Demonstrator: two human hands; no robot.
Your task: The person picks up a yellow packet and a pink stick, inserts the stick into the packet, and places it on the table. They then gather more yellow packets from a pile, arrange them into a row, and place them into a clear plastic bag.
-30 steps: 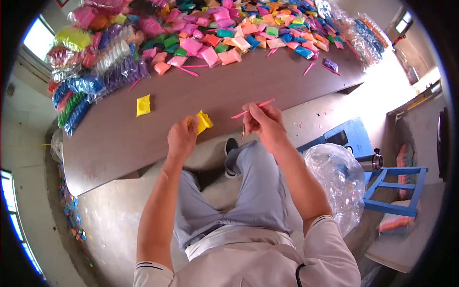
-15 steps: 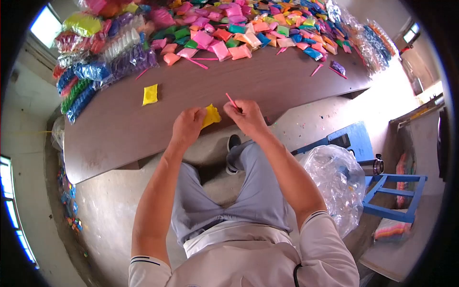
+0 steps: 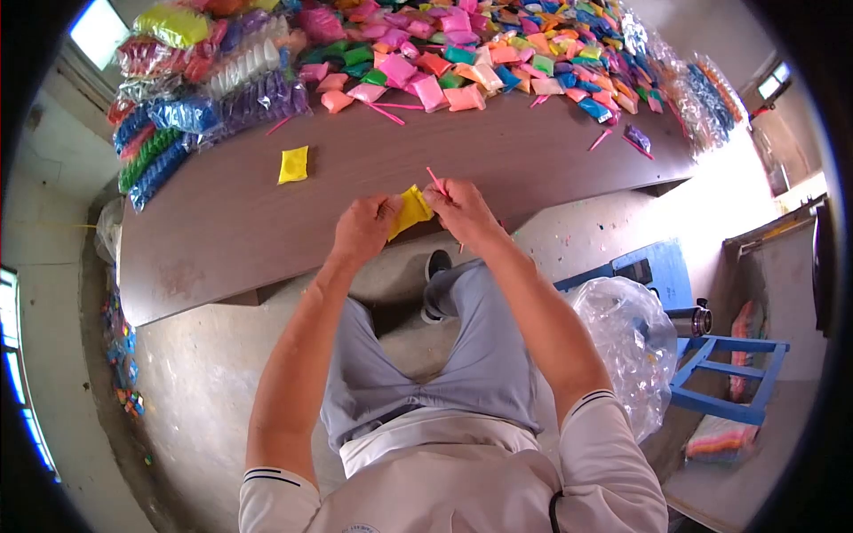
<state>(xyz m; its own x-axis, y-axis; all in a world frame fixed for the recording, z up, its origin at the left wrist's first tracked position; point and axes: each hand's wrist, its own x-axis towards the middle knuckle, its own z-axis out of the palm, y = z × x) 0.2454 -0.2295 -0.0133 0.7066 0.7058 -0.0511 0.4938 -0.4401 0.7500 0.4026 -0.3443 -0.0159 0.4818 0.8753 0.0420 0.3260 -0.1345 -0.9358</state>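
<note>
Between my two hands, above the table's near edge, is a small yellow packet (image 3: 410, 211). My left hand (image 3: 365, 227) is closed, pinching the packet's left side between thumb and fingers. My right hand (image 3: 466, 211) is closed round a thin pink stick (image 3: 434, 179), whose upper end pokes out past the fingers. The fingertips of that hand are also right at the packet's right corner. Farther off on the tabletop, to the left, lies a second yellow packet (image 3: 293, 165).
A big heap of colourful small packets (image 3: 431, 89) covers the far side of the brown table (image 3: 213, 235). Bagged bundles (image 3: 182, 113) are stacked at its left end. Loose pink sticks (image 3: 387, 114) lie before the heap. A clear plastic bag (image 3: 626, 346) and blue stool (image 3: 729, 377) stand right.
My right hand has come in to the yellow packet, bringing the pink stick along. The packet now shows stretched between both hands. The view has shifted slightly.
</note>
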